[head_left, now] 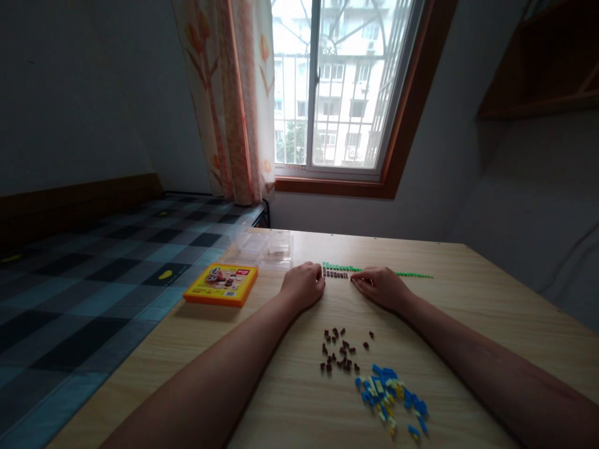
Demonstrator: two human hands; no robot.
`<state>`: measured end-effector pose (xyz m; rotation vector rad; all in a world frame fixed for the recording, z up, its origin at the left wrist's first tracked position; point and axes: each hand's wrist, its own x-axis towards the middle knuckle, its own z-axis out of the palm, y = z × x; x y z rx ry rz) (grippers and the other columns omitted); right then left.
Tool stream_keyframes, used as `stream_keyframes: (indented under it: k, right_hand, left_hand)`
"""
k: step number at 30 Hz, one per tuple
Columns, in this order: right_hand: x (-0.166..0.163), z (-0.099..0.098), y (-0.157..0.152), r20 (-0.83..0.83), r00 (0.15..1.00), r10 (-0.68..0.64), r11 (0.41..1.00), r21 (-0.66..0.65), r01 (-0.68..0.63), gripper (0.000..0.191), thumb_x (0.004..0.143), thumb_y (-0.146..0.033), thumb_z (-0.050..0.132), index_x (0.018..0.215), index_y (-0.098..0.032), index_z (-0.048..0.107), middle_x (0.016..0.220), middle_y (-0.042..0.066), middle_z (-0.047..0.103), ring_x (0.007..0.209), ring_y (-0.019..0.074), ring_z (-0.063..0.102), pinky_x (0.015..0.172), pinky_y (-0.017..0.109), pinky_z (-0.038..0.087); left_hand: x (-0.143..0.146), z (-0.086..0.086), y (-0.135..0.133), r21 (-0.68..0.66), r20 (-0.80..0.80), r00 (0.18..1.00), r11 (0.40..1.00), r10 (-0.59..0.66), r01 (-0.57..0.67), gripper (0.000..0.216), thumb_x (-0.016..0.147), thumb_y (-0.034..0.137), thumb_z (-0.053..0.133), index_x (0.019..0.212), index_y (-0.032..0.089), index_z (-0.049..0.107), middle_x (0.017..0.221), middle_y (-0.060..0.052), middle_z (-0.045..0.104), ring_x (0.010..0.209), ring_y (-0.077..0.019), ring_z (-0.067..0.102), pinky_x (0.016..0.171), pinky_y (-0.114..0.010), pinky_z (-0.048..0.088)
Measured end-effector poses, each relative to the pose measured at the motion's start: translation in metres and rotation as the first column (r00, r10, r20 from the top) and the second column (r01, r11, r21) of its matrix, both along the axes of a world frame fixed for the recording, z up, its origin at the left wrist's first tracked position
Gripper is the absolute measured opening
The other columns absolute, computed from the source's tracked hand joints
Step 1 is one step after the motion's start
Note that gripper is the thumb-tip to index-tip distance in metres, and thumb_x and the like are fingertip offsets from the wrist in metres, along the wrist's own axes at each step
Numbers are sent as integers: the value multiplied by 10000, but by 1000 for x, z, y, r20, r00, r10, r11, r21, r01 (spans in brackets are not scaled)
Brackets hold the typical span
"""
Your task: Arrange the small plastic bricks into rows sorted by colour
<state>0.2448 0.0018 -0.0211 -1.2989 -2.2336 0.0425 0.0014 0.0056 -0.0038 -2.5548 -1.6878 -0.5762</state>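
My left hand [304,285] rests on the table with its fingers curled, against the left end of a row of small brown bricks [335,274]. Whether it grips anything is hidden. At the right end of that row, my right hand [381,285] has thumb and forefinger closed on a small brown brick [352,278]. Behind the brown row runs a longer line of small green bricks [337,267], partly covered by the right hand. Loose brown bricks [344,362] lie scattered between my forearms. Nearer to me is a pile of blue and yellow bricks [386,390].
A yellow-orange box [222,284] lies on the wooden table [281,386], left of my left hand. Clear plastic trays [262,248] stand behind it. A bed with a checked cover [121,274] adjoins the table's left side. Beyond are a curtain [234,100] and a window [346,93].
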Motion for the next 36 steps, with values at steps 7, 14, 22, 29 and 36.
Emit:
stream_keyframes:
  k: [7, 14, 22, 29, 36]
  right_hand:
    - [2, -1, 3, 54, 998, -44, 999, -23, 45, 288, 909, -320, 503, 1057, -297, 748, 883, 27, 735, 759, 170, 654, 681, 254, 455]
    - [-4, -1, 1, 31, 993, -114, 993, -2, 114, 277, 895, -282, 507, 1036, -255, 744, 959, 40, 742, 829, 185, 661, 745, 268, 468]
    - [-12, 3, -6, 78, 988, -131, 991, -25, 133, 320, 939, -376, 459, 1042, -262, 739, 932, 50, 731, 823, 185, 653, 713, 267, 439]
    - [-10, 3, -4, 62, 993, -99, 994, -43, 102, 324, 941, -380, 457, 1031, -265, 746, 850, 45, 711, 734, 163, 631, 672, 251, 421]
    - [-10, 3, -4, 86, 991, -100, 994, -33, 103, 328, 945, -376, 451, 1057, -264, 738, 831, 45, 707, 737, 165, 628, 664, 248, 410]
  left_hand:
    - [0, 1, 0, -12, -1, 1000, 1000, -7, 7, 205, 883, 345, 464, 834, 213, 614, 935, -47, 662, 788, -173, 605, 643, -273, 397]
    - [0, 0, 0, 3, 3, 1000, 1000, -4, 4, 202, 878, 346, 466, 811, 217, 606, 916, -37, 662, 779, -173, 607, 611, -277, 379]
    - [1, 2, -1, -20, -7, 1000, 1000, 2, -2, 205, 882, 348, 470, 832, 215, 617, 929, -42, 660, 807, -176, 611, 648, -283, 406]
    - [1, 0, 0, 3, -5, 1000, 1000, -3, 3, 195, 879, 343, 471, 825, 222, 614, 924, -33, 664, 797, -175, 613, 638, -279, 405]
    - [0, 0, 0, -2, -7, 1000, 1000, -1, 1, 204, 879, 348, 469, 836, 221, 623, 933, -39, 666, 796, -178, 612, 648, -278, 415]
